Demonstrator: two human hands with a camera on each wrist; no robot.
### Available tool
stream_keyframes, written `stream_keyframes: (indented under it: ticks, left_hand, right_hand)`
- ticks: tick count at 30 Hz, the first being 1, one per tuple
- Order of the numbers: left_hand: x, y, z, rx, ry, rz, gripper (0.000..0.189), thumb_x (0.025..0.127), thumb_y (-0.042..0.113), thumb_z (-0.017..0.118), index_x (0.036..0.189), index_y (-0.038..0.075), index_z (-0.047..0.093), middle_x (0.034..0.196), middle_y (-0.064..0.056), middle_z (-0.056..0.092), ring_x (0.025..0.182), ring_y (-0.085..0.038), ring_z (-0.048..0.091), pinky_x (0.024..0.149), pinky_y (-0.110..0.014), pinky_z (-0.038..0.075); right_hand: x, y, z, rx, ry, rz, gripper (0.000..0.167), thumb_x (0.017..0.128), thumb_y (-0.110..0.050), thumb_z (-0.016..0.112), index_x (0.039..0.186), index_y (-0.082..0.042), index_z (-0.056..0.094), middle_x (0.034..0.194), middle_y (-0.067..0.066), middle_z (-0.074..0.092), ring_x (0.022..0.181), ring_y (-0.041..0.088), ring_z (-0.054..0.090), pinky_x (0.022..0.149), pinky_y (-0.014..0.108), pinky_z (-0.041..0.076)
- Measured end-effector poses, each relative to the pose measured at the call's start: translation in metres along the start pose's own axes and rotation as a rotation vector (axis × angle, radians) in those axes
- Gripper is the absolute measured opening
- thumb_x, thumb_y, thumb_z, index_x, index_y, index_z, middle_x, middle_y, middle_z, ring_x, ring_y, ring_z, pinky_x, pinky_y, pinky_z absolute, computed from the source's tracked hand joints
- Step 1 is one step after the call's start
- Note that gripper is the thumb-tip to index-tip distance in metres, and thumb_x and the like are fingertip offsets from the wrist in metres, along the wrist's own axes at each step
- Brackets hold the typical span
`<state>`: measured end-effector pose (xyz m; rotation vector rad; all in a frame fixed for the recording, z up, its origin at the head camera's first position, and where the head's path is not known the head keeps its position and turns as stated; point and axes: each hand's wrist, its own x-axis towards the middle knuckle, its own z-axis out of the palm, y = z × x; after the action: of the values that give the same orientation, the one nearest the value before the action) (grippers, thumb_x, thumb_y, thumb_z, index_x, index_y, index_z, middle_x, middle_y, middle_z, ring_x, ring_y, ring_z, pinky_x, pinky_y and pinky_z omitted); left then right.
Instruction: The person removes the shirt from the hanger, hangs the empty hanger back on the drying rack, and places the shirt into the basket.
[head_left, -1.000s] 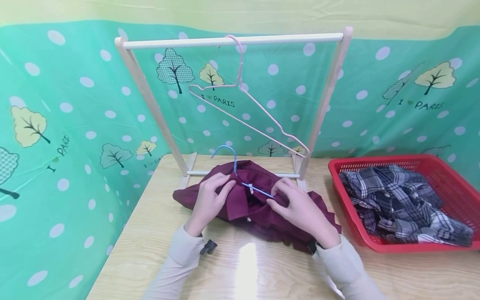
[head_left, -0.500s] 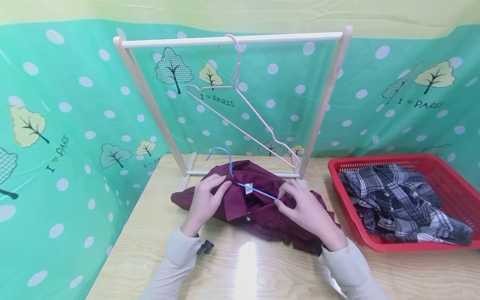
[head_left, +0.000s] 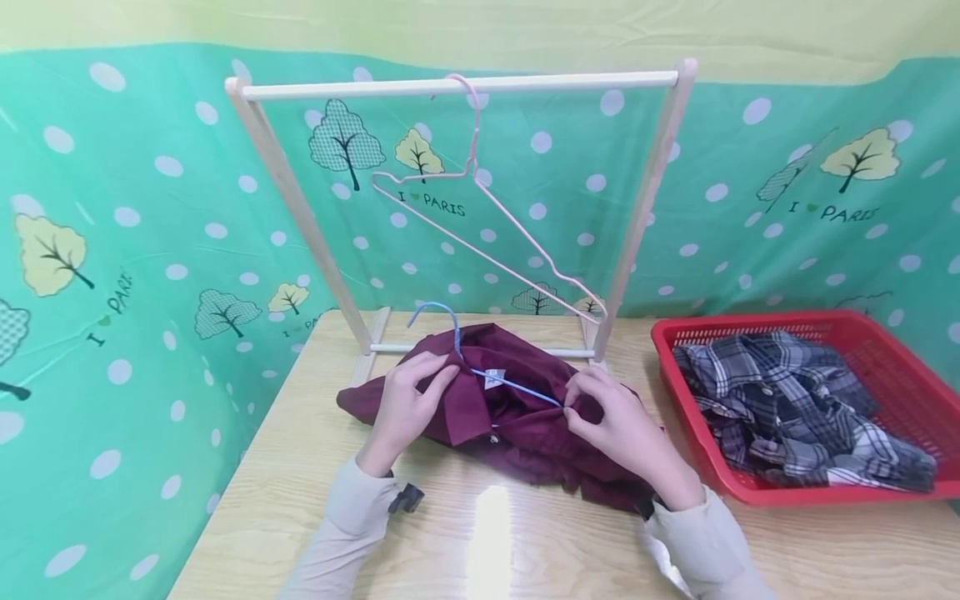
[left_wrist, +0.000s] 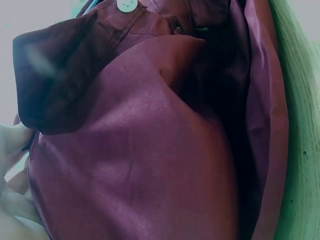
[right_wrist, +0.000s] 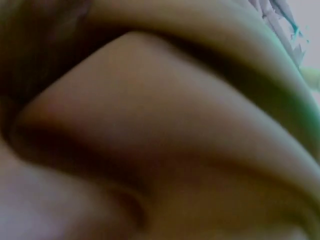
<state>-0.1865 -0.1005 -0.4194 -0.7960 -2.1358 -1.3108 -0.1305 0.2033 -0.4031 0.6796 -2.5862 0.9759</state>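
Note:
A maroon collared shirt [head_left: 525, 454] lies bunched on the table, with a blue clothes hanger [head_left: 525, 390] inside its neck. The hanger's hook rises out past the collar, and its bar crosses the neck opening by a white label [head_left: 494, 379]. My left hand [head_left: 405, 404] pinches the collar beside the hook's base; the left wrist view shows fingers at the cloth's edge and a white button [left_wrist: 127, 5]. At the opening's other side, my right hand [head_left: 618, 425] pinches the shirt's edge where the bar passes out of sight. The right wrist view is a blurred close-up.
Behind the shirt stands a wooden rack [head_left: 300, 200] with a pink hanger [head_left: 517, 217] on its top rail. To the right, a red basket [head_left: 678, 392] holds plaid clothing [head_left: 787, 400]. A patterned green cloth [head_left: 135, 275] backs the wooden table [head_left: 300, 492].
My right hand has moved to the right, baring more of the blue bar and the label. The blue hook has shifted slightly left and down. The pink hanger has swung a little.

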Motion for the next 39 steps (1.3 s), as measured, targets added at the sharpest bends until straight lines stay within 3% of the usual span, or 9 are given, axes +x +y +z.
stream_keyframes:
  ticks: [2, 9, 15, 20, 25, 31, 39]
  left_hand:
    - [0.0, 0.0, 0.0, 0.003, 0.001, 0.001, 0.013, 0.092, 0.007, 0.07, 0.102, 0.005, 0.078, 0.083, -0.002, 0.071, 0.073, -0.011, 0.061, 0.065, -0.018, 0.047]
    - [0.001, 0.003, -0.002, -0.006, -0.004, 0.004, 0.015, 0.092, 0.006, 0.07, 0.104, 0.005, 0.077, 0.086, -0.003, 0.072, 0.075, -0.012, 0.062, 0.066, -0.018, 0.048]
    - [0.002, 0.008, -0.003, -0.013, -0.002, 0.013, 0.016, 0.091, 0.005, 0.07, 0.105, 0.003, 0.077, 0.086, -0.004, 0.074, 0.076, -0.012, 0.064, 0.068, -0.018, 0.049]
    - [0.002, 0.011, -0.001, -0.01, 0.008, 0.019, 0.015, 0.091, 0.004, 0.071, 0.104, 0.002, 0.077, 0.085, -0.004, 0.073, 0.072, -0.011, 0.061, 0.063, -0.018, 0.047]
    - [0.003, 0.017, 0.001, -0.01, 0.016, 0.039, 0.016, 0.09, 0.005, 0.071, 0.105, 0.001, 0.077, 0.087, -0.005, 0.073, 0.073, -0.013, 0.063, 0.064, -0.017, 0.047]
    - [0.004, 0.019, 0.002, -0.011, 0.028, 0.056, 0.016, 0.09, 0.004, 0.071, 0.104, 0.001, 0.077, 0.087, -0.005, 0.074, 0.075, -0.015, 0.065, 0.065, -0.017, 0.047]
    - [0.004, 0.021, 0.002, -0.02, 0.013, 0.078, 0.016, 0.089, 0.003, 0.072, 0.104, 0.001, 0.077, 0.088, -0.006, 0.075, 0.078, -0.016, 0.068, 0.072, -0.017, 0.051]
  right_hand:
    - [-0.002, 0.003, -0.001, -0.001, 0.008, -0.008, 0.021, 0.077, -0.003, 0.073, 0.086, -0.018, 0.061, 0.092, -0.009, 0.059, 0.094, 0.011, 0.06, 0.083, 0.036, 0.052]
    - [-0.008, 0.01, -0.004, 0.0, 0.042, 0.012, 0.027, 0.076, 0.005, 0.07, 0.085, -0.019, 0.061, 0.085, -0.008, 0.06, 0.08, 0.01, 0.056, 0.071, 0.028, 0.048]
    - [-0.01, 0.011, -0.008, -0.009, 0.04, 0.049, 0.027, 0.077, 0.007, 0.068, 0.087, -0.017, 0.061, 0.083, -0.003, 0.061, 0.078, 0.012, 0.054, 0.069, 0.028, 0.046]
    - [-0.007, 0.004, -0.005, -0.085, 0.073, 0.068, 0.023, 0.08, -0.008, 0.078, 0.086, -0.017, 0.058, 0.08, -0.004, 0.056, 0.073, 0.014, 0.051, 0.066, 0.03, 0.044]
    - [-0.003, -0.003, 0.001, -0.159, 0.119, 0.126, 0.036, 0.078, -0.028, 0.085, 0.08, -0.017, 0.051, 0.072, -0.006, 0.047, 0.064, 0.014, 0.044, 0.056, 0.027, 0.036]
    - [0.002, -0.008, 0.004, -0.151, 0.159, 0.212, 0.035, 0.081, -0.022, 0.083, 0.075, -0.016, 0.049, 0.069, -0.002, 0.043, 0.058, 0.014, 0.039, 0.052, 0.027, 0.029]
    - [0.004, -0.011, 0.009, -0.116, 0.177, 0.273, 0.03, 0.08, -0.009, 0.079, 0.076, -0.014, 0.05, 0.072, 0.0, 0.047, 0.064, 0.019, 0.045, 0.056, 0.03, 0.034]
